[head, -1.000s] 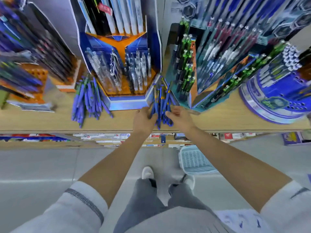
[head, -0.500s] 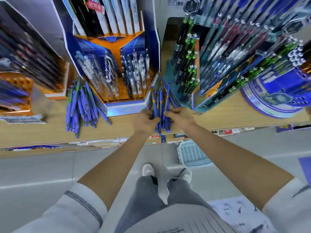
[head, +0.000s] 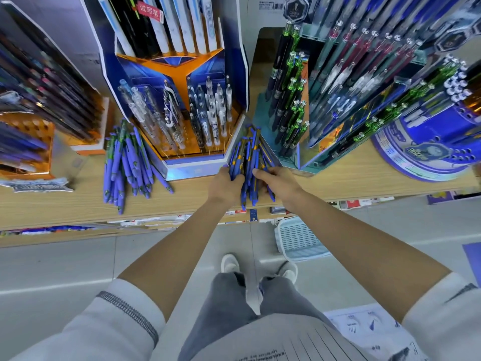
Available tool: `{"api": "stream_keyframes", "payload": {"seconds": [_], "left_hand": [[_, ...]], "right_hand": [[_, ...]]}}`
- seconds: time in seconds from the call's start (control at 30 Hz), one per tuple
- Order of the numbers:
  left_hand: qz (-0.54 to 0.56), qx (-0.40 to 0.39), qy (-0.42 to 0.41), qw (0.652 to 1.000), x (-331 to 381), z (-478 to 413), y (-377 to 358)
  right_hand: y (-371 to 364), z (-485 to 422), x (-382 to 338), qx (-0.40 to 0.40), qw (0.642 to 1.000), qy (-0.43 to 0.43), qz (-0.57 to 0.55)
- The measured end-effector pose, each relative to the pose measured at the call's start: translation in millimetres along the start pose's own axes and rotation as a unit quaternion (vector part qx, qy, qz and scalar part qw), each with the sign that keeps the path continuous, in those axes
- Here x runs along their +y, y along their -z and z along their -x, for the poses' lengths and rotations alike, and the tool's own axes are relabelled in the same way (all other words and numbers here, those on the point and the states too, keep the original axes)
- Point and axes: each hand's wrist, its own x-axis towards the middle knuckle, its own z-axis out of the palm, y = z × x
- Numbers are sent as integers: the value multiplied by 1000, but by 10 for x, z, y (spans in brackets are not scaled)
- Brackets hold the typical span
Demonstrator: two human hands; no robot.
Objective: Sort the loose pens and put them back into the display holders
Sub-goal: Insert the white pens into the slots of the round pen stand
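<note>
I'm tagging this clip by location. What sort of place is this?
Most likely a stationery shop: branded pen display stands crowd a wooden shelf, and a plastic basket sits on the floor below.

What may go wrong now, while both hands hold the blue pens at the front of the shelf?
1. The blue pens reach the shelf edge. If the left hand or right hand loosens, some may slip to the floor.
2. The bundle sits between the orange holder and the teal display. Lifting it carelessly might knock their standing pens.
</note>
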Motion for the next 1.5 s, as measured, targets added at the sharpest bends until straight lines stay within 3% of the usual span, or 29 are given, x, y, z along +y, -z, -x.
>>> {"api": "stream_keyframes", "payload": {"seconds": [0.27,0.57,0.83,1.17,1.5], "left_hand": [[103,-21,-19,994,-67,56,48],[85,6,-38,996,-187,107,90],[24,49,-94,994,-212,216,196],[88,44,-141,985,-306,388,196],[168,-40,-147,974,-116,932,-360]], "right_hand": [[3,6,51,-15,999,-9,-51],[-84,-19,103,-9,1000,-23,-13],[-32,107,89,31,998,43,-27],[112,340,137,-5,995,93,-47],[568,689,325,-77,984,117,-110]]}}
